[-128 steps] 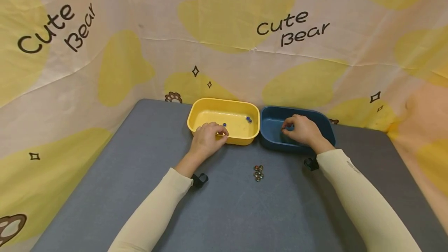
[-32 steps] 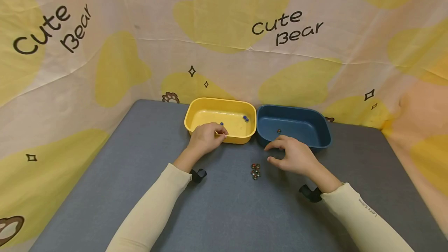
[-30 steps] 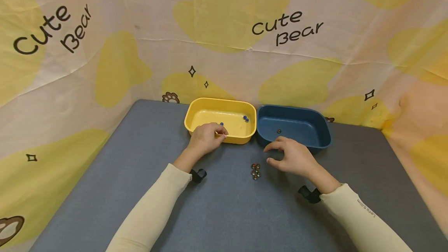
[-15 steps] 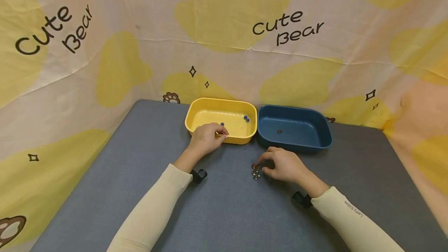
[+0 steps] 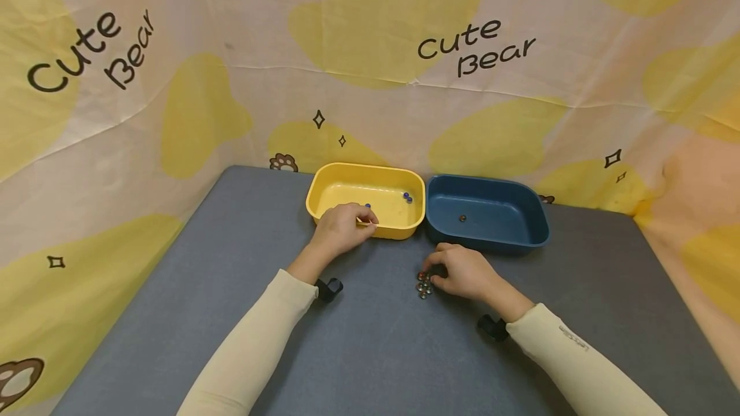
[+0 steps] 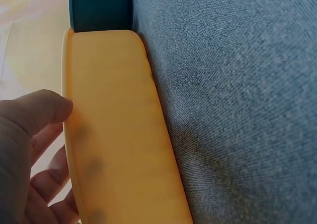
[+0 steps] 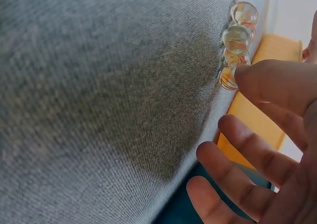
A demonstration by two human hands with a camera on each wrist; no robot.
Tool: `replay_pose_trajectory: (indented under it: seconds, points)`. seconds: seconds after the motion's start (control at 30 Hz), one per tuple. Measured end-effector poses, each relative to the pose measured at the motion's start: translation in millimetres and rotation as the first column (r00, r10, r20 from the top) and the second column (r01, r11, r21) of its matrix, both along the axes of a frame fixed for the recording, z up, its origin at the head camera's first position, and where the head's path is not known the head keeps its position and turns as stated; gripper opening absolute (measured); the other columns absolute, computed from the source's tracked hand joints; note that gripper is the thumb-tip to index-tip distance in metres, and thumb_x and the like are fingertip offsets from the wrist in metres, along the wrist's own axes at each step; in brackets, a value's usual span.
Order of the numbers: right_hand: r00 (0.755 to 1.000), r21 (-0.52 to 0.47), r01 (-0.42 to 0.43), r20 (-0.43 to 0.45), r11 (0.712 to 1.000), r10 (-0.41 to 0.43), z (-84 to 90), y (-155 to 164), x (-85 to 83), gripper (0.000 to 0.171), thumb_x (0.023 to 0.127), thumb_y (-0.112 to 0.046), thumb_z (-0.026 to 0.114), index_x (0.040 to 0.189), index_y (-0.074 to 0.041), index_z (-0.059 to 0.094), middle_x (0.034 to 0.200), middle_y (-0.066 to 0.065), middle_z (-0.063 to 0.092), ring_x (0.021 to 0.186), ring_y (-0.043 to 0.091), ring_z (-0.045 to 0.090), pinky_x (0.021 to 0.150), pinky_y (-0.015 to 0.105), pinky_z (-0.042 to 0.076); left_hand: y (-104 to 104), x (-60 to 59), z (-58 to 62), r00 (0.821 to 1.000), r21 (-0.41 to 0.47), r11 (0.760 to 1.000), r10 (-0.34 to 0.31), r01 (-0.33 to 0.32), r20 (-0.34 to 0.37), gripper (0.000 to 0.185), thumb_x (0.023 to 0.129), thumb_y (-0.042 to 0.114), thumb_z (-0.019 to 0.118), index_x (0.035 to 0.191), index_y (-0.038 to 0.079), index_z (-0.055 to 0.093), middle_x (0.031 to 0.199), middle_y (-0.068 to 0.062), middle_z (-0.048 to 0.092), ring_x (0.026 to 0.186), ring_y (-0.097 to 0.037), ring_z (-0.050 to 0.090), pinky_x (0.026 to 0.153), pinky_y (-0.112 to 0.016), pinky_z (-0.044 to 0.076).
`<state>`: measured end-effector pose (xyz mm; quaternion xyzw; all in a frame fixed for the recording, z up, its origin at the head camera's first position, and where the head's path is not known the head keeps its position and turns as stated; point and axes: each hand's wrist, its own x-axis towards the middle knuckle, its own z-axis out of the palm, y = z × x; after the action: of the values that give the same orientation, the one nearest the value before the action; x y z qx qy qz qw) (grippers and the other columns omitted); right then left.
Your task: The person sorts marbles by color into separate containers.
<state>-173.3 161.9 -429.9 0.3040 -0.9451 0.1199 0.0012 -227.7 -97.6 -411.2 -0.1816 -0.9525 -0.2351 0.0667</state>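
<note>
My left hand (image 5: pixel 342 228) grips the near rim of the yellow bin (image 5: pixel 399 232); in the left wrist view, the thumb (image 6: pixel 47 107) lies outside the wall and the fingers inside. Three blue marbles (image 5: pixel 406 196) lie in that bin. My right hand (image 5: pixel 462 271) is at a small cluster of clear, coloured-swirl marbles (image 5: pixel 423 287) on the table. Its thumb and index finger pinch the marble (image 7: pixel 227 79) at the cluster's edge; the index fingertip is hidden behind the thumb in the right wrist view. The other fingers are spread apart. One brownish marble (image 5: pixel 462 218) lies in the dark blue bin (image 5: pixel 491 239).
Both bins stand side by side at the back of the grey cloth-covered table (image 5: pixel 370 352). A patterned curtain (image 5: pixel 370 37) hangs close behind them and along the sides. A black strap sits on each wrist.
My right hand has left the dark blue bin, where a marble now lies, and moved down and left to the cluster, its thumb and index finger closing in. My left hand stays on the rim.
</note>
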Motion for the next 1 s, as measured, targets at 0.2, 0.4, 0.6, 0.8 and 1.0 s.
replay_pose_trajectory:
  seconds: [0.2,0.4,0.6,0.8,1.0]
  points:
    - [1.0,0.005,-0.002,0.019,1.0,0.001,1.9,-2.1,-0.2,0.016,0.07,-0.024,0.067,0.084,-0.031,0.066,0.077,-0.011,0.052,0.064,0.005,0.045,0.053,0.021,0.038,-3.1,-0.3,-1.3,0.999,-0.007,1.0,-0.008,0.007,-0.05,0.004,0.073,0.033,0.06,0.076,0.032,0.063,0.075,0.014,0.056,0.067,-0.002,0.05,0.061,-0.023,0.04]
    - [1.0,0.008,-0.001,0.022,1.0,0.001,2.3,-3.0,-1.0,0.015,0.07,-0.023,0.067,0.083,-0.03,0.066,0.077,-0.01,0.052,0.065,0.005,0.045,0.054,0.022,0.038,-8.5,0.0,-2.5,0.993,-0.026,1.0,0.007,-0.01,-0.12,0.005,0.071,0.031,0.059,0.074,0.033,0.063,0.075,0.014,0.057,0.068,-0.003,0.051,0.061,-0.025,0.039]
    - [0.999,0.009,0.013,0.039,1.0,-0.013,1.4,-2.8,-1.5,0.014,0.07,-0.022,0.068,0.083,-0.028,0.066,0.079,-0.011,0.053,0.066,0.005,0.046,0.056,0.022,0.04,-9.9,2.3,-0.9,0.988,-0.069,0.998,0.005,-0.015,-0.152,0.006,0.072,0.031,0.058,0.075,0.033,0.063,0.075,0.014,0.057,0.069,-0.006,0.05,0.061,-0.026,0.036]
    - [0.999,-0.002,0.011,0.039,1.0,-0.011,3.1,-1.7,-0.5,0.014,0.071,-0.022,0.067,0.084,-0.027,0.065,0.08,-0.009,0.055,0.067,0.005,0.048,0.057,0.023,0.041,-10.6,4.2,1.6,0.984,-0.098,0.995,0.006,-0.024,-0.179,0.006,0.073,0.029,0.058,0.075,0.032,0.063,0.074,0.013,0.056,0.068,-0.009,0.05,0.06,-0.027,0.036]
    - [0.999,-0.02,0.04,0.032,0.999,-0.04,10.1,1.8,-0.2,0.014,0.071,-0.025,0.068,0.084,-0.029,0.065,0.081,-0.012,0.054,0.066,0.005,0.048,0.056,0.022,0.039,-11.3,4.1,3.3,0.985,-0.117,0.993,0.004,-0.024,-0.172,0.005,0.075,0.029,0.06,0.076,0.031,0.064,0.074,0.013,0.056,0.068,-0.01,0.051,0.06,-0.028,0.036]
